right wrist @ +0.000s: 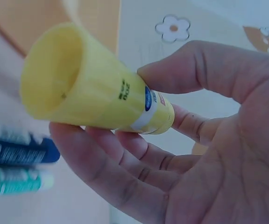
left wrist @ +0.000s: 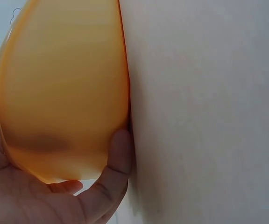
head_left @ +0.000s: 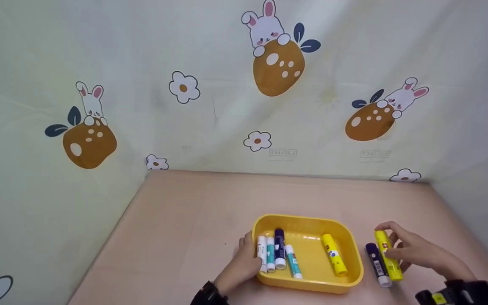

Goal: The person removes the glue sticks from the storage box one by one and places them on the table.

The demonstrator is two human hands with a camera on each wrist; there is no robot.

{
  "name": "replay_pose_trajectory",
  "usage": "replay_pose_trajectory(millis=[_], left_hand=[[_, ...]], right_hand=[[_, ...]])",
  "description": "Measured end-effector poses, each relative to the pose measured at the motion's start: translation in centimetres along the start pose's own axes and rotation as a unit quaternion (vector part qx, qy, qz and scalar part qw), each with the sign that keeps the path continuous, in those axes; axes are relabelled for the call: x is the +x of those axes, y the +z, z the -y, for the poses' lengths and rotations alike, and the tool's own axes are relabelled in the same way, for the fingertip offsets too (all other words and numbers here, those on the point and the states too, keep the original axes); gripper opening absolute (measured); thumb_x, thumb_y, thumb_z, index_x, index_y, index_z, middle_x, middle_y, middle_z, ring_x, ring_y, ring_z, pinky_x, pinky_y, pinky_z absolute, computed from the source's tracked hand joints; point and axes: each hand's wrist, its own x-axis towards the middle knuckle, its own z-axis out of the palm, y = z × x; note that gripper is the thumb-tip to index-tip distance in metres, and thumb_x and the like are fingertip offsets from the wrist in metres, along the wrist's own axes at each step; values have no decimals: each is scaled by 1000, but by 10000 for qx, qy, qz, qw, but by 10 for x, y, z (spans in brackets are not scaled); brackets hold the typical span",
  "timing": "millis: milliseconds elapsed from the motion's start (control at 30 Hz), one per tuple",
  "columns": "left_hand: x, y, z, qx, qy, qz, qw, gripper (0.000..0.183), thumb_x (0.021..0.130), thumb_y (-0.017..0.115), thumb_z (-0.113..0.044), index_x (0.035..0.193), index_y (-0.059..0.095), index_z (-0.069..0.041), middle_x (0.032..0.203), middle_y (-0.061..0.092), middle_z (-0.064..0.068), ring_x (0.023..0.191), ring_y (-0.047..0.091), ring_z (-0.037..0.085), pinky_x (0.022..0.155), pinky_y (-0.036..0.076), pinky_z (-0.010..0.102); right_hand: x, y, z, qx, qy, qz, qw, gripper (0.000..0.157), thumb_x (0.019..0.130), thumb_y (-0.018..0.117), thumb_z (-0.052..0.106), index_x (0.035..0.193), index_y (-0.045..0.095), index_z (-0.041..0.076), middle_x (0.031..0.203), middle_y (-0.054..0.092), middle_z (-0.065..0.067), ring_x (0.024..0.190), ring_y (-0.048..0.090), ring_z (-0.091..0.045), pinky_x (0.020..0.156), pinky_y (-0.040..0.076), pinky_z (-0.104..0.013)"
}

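Note:
My right hand (head_left: 422,253) pinches a yellow glue stick (head_left: 392,267) between thumb and fingers, right of the yellow tray (head_left: 307,286). In the right wrist view the yellow glue stick (right wrist: 102,93) shows its hollow end toward the camera. Beside it in the head view lies a dark blue glue stick (head_left: 376,262) with a white end. My left hand (head_left: 246,260) grips the tray's left end, thumb at the rim; the left wrist view shows fingers (left wrist: 118,154) against the tray's outer wall (left wrist: 64,84).
Inside the tray, a yellow glue stick (head_left: 334,254) lies at the right. A dark blue one (head_left: 279,245) and several white or teal ones, including a teal one (head_left: 293,262), lie at the left. A teal glue stick (right wrist: 20,181) rests outside. Patterned cloth walls (head_left: 210,127) surround the table (head_left: 184,220).

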Motion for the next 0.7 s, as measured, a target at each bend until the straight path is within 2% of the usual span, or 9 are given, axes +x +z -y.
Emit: replay_pose_trajectory(millis=[300,700], left_hand=[[-3,-1,2,14,272,6,9996,73,71,46,7,138,18,2,119,35,21,105,41,30,96,36,51],[-2,-1,0,-58,119,15,9999,73,71,46,7,138,19,1,122,35,21,107,41,30,98,34,52]], right_hand=[[7,-2,-39,-395,747,-324,9959,61,81,56,8,135,28,3,94,49,-15,68,52,-20,63,53,-31],[24,5,-64,-397,1049,-352,9931,61,83,55,9,136,27,-1,91,48,-15,67,48,-19,62,47,-27]])
